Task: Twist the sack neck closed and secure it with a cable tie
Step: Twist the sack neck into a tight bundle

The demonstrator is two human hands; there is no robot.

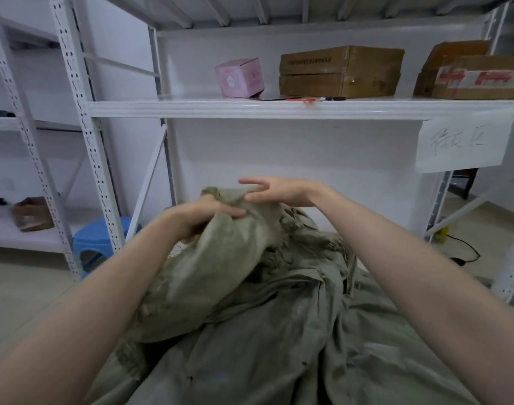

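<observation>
A large olive-green woven sack [249, 331] fills the lower middle of the head view, its cloth bunched and creased. The gathered neck [229, 244] rises toward the shelving, frayed at its edge. My left hand [200, 214] grips the top of the neck, fingers curled over the cloth. My right hand [276, 191] hovers just right of it with fingers spread and straight, fingertips near or touching the neck's top fold. No cable tie shows in either hand.
White metal shelving [249, 109] stands close behind the sack, carrying a pink box [239, 77], cardboard boxes [340, 71] and pens [311, 98]. A blue plastic stool [100, 244] sits at the left by a shelf upright. A paper label [460, 146] hangs at the right; a black cable [466, 249] lies on the floor.
</observation>
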